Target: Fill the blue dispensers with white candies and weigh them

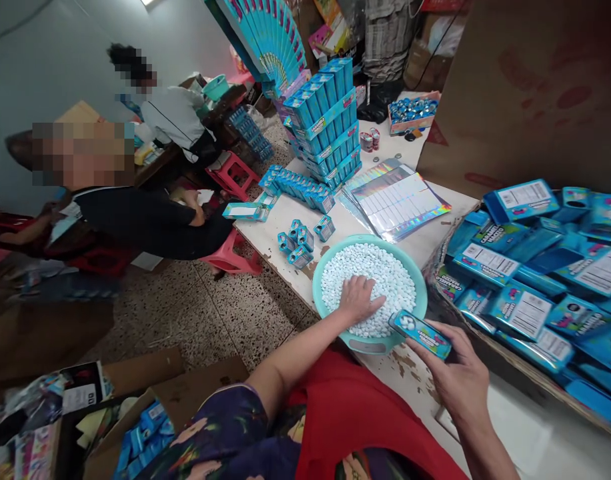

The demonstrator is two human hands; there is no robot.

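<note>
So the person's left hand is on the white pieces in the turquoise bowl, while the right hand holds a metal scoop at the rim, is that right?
Not quite: the right hand holds a small blue box, not a metal scoop, as the head view shows. The left hand is indeed on the white pieces in the turquoise bowl.

"CARAMELO", with a smaller word resembling "MACIZO", stands on the stacked blue trays (319, 125) at upper centre and on blue boxes (496, 233) at right, whose white panels (531, 315) bear print too small to read.
</note>
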